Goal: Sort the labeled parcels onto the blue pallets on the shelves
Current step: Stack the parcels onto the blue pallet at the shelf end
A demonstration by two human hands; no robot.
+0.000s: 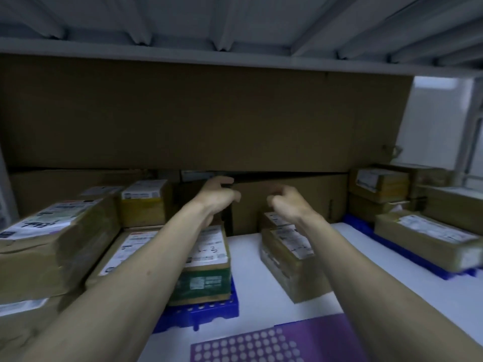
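Labels were too blurred to read. Both arms reached over parcels [206,262] on the blue pallet [209,309]; the left hand [218,195] and right hand [288,205] hung loosely curled, holding nothing.

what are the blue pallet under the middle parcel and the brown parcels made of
The blue pallet looks like moulded plastic: uniform saturated colour, slight sheen, a grid of holes. The brown parcels, such as the centre-right one, look like matte corrugated cardboard, some glossy with tape, carrying white paper labels.
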